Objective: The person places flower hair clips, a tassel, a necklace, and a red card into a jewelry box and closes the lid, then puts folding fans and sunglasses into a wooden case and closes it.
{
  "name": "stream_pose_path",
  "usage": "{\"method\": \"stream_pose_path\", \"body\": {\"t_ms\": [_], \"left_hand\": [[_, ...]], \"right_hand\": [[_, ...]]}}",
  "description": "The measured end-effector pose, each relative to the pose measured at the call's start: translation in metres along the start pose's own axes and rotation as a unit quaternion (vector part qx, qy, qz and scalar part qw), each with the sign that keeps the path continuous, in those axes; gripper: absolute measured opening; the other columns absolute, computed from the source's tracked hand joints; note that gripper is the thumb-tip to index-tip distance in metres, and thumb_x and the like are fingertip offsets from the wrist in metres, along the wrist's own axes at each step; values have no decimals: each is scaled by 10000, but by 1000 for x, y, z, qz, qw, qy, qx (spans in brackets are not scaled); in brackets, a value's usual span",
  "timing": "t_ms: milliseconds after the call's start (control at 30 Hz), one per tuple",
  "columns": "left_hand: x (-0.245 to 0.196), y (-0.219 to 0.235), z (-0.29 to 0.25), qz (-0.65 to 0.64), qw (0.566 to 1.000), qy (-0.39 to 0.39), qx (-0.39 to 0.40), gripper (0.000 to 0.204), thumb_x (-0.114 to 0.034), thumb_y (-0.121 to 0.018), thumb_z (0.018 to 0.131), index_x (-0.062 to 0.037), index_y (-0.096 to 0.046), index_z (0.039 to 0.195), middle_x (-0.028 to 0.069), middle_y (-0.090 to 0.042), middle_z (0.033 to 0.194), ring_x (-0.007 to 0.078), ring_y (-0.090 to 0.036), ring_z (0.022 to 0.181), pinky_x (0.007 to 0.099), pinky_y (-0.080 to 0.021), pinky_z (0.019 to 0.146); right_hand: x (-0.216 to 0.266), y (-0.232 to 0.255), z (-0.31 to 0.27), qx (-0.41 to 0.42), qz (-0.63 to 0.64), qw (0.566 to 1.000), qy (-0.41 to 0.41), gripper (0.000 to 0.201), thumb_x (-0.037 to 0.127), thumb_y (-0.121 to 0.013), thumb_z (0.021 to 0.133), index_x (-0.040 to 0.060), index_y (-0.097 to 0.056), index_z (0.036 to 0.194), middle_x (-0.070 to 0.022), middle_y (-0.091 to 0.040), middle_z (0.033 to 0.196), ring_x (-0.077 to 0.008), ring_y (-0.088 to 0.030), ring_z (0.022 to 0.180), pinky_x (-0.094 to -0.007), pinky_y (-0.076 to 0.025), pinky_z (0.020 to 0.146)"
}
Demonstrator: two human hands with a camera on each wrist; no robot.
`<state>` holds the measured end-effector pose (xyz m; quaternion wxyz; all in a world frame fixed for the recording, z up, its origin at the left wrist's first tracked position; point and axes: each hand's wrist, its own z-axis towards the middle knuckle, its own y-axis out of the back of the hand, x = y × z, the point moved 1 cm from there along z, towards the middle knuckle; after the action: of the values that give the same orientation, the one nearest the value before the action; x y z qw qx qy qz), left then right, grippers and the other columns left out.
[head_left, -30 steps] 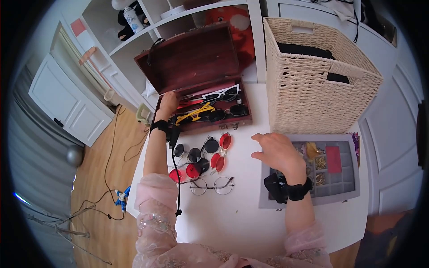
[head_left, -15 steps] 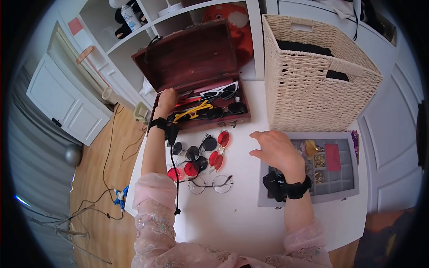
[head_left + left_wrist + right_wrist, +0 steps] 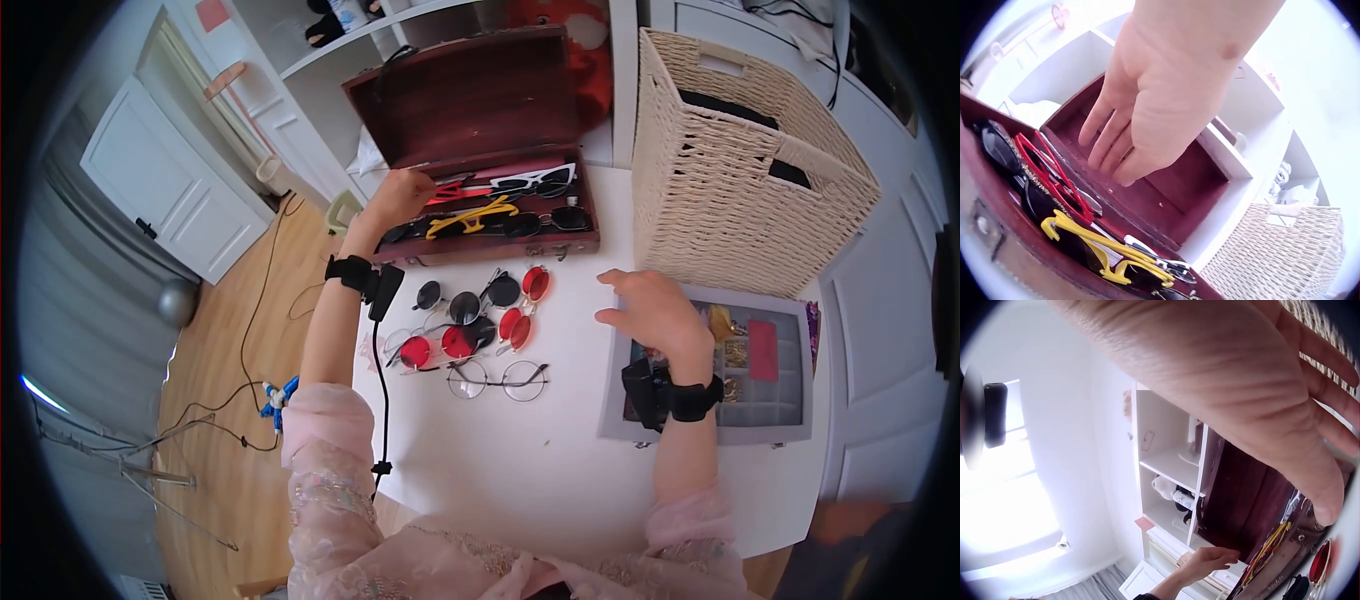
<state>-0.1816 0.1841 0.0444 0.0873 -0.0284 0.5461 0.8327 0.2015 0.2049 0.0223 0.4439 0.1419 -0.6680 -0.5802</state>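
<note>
A dark red wooden case [image 3: 470, 100] stands with its lid up at the back of the table, holding yellow glasses [image 3: 472, 216], red glasses [image 3: 1054, 178] and white-framed glasses [image 3: 548, 180]. My left hand [image 3: 400, 196] is over the case's left end; in the left wrist view the hand [image 3: 1160, 100] has its fingers extended, with nothing in them. My right hand [image 3: 660, 312] hovers with spread fingers over the left part of a grey compartment box [image 3: 790, 400]. Several round sunglasses [image 3: 464, 308] and clear round glasses [image 3: 524, 380] lie on the table.
A tall woven basket [image 3: 750, 200] stands at the back right, behind the grey box. White shelves [image 3: 300, 50] are behind the case. A black cable [image 3: 384, 400] hangs from the left wrist camera beside the glasses on the table [image 3: 480, 460].
The head view has shifted, so the scene sits farther right. My left hand has lifted from the case's left end and moved slightly right. My right hand keeps its pose over the grey box.
</note>
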Motion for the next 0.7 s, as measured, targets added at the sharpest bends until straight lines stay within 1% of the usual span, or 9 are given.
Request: {"method": "stream_pose_path", "body": {"t_ms": [100, 133, 200, 267, 300, 400, 500, 633, 700], "left_hand": [[-24, 13, -25, -59, 996, 30, 53, 101, -72, -641, 743, -5, -673, 812, 120, -666, 774, 213, -651, 696, 290, -508, 636], [-34, 16, -34, -55, 997, 34, 52, 101, -72, -641, 743, -5, -673, 812, 120, -666, 774, 213, -651, 696, 290, -508, 636], [-51, 18, -50, -90, 981, 34, 166, 85, -55, -640, 737, 1, -668, 793, 117, -662, 754, 209, -652, 693, 295, -509, 638], [-60, 9, -68, -79, 977, -2, 196, 71, -53, -643, 730, 3, -662, 769, 110, -657, 741, 202, -652, 704, 293, -509, 645], [-65, 5, -77, -76, 975, 8, 209, 52, -39, -645, 710, 0, -656, 743, 101, -647, 731, 207, -644, 685, 300, -504, 630], [-61, -18, -97, 13, 976, -11, 216, 100, -24, -612, 687, -23, -671, 769, 119, -639, 754, 269, -625, 733, 356, -493, 674], [-65, -24, -104, 30, 974, 17, 223, 137, -49, -623, 684, -52, -689, 804, 131, -639, 784, 286, -620, 787, 375, -487, 711], [-61, -33, -105, 69, 976, -10, 207, 165, -65, -645, 675, -68, -696, 832, 132, -635, 803, 289, -619, 790, 380, -489, 710], [-63, -36, -102, 86, 970, -20, 226, 168, -77, -647, 680, -73, -698, 839, 131, -622, 799, 294, -617, 792, 386, -489, 711]], "right_hand": [[-3, 0, 0, -4, 7, 1000, 9, 445, 205, -689, 727, 2, -591, 1111, -220, -640, 914, -357, -600, 913, -394, -466, 810], [-3, -1, 0, -10, 12, 1000, 9, 446, 206, -688, 725, -2, -593, 1107, -220, -640, 909, -359, -602, 908, -395, -466, 807], [-2, -2, 2, -9, 18, 1000, 18, 452, 210, -692, 714, -7, -596, 1100, -223, -640, 895, -358, -607, 890, -392, -468, 800], [-2, -1, 1, -4, 14, 1000, 4, 466, 214, -697, 703, -7, -596, 1100, -222, -641, 885, -353, -611, 877, -386, -470, 791], [-2, -1, 1, -3, 13, 1000, 5, 466, 214, -697, 703, -7, -596, 1100, -222, -641, 885, -353, -611, 877, -386, -470, 791], [-3, -2, 2, -3, 12, 1000, 6, 468, 214, -700, 697, -4, -599, 1098, -217, -642, 889, -347, -610, 879, -384, -470, 785], [-2, -1, 2, -9, 0, 1000, 11, 463, 216, -700, 697, 0, -603, 1094, -216, -643, 885, -348, -612, 874, -387, -468, 786], [-3, -1, 2, -10, -1, 1000, 18, 465, 222, -701, 695, 2, -603, 1093, -209, -646, 880, -349, -612, 866, -387, -467, 788], [-6, -3, 3, -11, 1, 1000, 20, 466, 225, -701, 695, 4, -603, 1092, -207, -647, 879, -349, -612, 861, -386, -467, 788]]}}
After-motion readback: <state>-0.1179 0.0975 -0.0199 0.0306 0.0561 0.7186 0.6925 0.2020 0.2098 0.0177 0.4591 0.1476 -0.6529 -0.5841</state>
